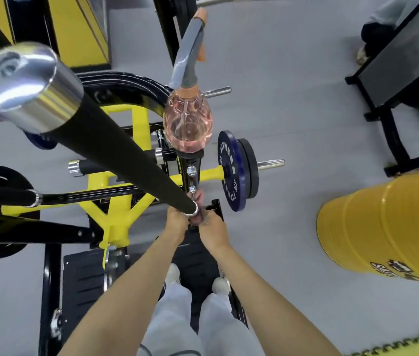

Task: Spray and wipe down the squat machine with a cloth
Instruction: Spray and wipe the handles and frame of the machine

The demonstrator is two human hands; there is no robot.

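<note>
The person stood on the black foot plate [198, 249] at the near end of the yellow and black squat machine [115, 201]. Grey floor [293, 98] lay open past the right edge of the plate. A big yellow barrel [383, 227] stood on that floor, well apart from the machine. Blue and black weight plates [231, 173] stuck out from the machine's right side. A long black bar [115, 147] with a shiny silver end rose up to the left and filled much of that side.

The left hand [177, 220] and the right hand [213, 227] were close together at the low end of the black bar, by the far edge of the foot plate. Their fingers were tucked under the bar and mostly hidden, so I could not tell if they gripped anything or what it was.

The spray bottle [187, 124] sat on top of a black post of the machine, just past the hands. It was see-through and had pink liquid in it. Its grey and orange spray top pointed away from the person.
</note>
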